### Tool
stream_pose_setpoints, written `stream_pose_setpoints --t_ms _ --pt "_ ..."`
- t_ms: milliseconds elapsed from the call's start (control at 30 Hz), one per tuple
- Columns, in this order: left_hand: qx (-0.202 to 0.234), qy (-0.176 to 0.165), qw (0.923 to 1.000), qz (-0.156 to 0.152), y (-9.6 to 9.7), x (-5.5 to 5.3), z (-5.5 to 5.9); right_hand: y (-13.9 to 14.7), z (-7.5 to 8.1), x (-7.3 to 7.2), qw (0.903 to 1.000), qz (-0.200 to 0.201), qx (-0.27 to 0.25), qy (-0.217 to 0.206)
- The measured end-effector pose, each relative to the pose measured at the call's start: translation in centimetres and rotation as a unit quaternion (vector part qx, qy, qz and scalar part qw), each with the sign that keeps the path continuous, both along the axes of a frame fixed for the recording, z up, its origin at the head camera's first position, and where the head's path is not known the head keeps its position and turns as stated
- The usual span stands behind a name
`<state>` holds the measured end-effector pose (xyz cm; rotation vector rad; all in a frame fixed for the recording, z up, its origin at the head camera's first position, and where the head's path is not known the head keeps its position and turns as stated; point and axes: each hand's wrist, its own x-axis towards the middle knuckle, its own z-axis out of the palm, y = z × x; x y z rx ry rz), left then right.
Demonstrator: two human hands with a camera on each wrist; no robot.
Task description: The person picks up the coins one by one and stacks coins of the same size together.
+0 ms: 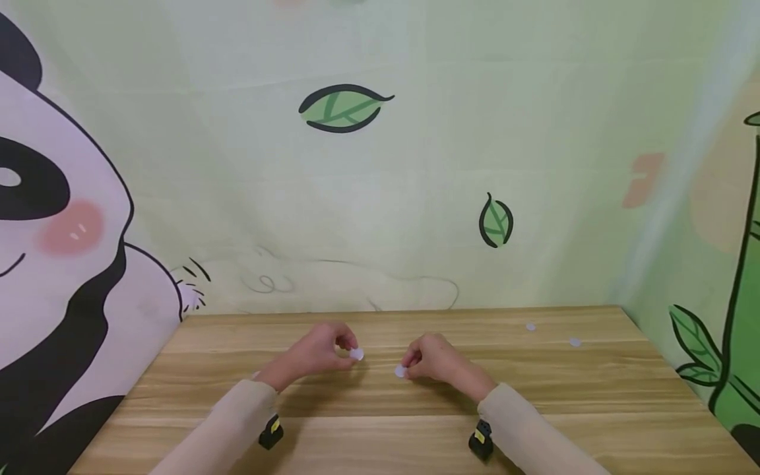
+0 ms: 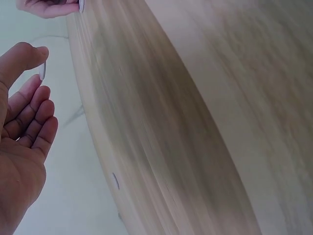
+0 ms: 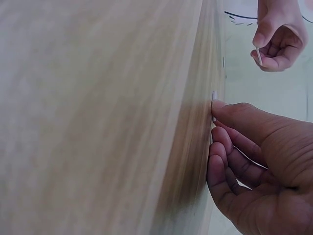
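My left hand (image 1: 317, 349) pinches a small thin white disc (image 1: 357, 354) between thumb and index finger; the left wrist view shows this disc (image 2: 43, 71) edge-on, held above the table. Across from it, my right hand (image 1: 436, 359) pinches a second white disc (image 1: 400, 371) by its edge, between thumb and index finger. That disc (image 3: 213, 98) looks close to the table surface in the right wrist view; whether it touches cannot be told. Both hands are near the middle of the table, a short gap apart.
On the wooden table (image 1: 380, 442), two more white discs (image 1: 531, 326) lie at the back right, one a little nearer (image 1: 575, 342). A pale sliver (image 1: 255, 375) shows beside the left wrist, mostly hidden. Behind the table hangs a printed cloth (image 1: 380, 198) with a panda and leaves.
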<state>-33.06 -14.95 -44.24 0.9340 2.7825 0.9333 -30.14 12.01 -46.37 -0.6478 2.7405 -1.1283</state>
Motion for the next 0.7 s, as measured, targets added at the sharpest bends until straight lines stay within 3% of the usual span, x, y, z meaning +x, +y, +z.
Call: stream_pose_setpoints --t_ms 467,700 --pt "0.007 0.006 0.9998 -0.019 2.0 0.2 -0.1 0.1 0.4 0.0 0.9998 -0.003 0.014 0.011" --pt "0.018 0.027 0.9991 -0.027 2.7 0.2 -0.3 -0.1 0.3 0.0 0.9997 0.009 0.004 0.024"
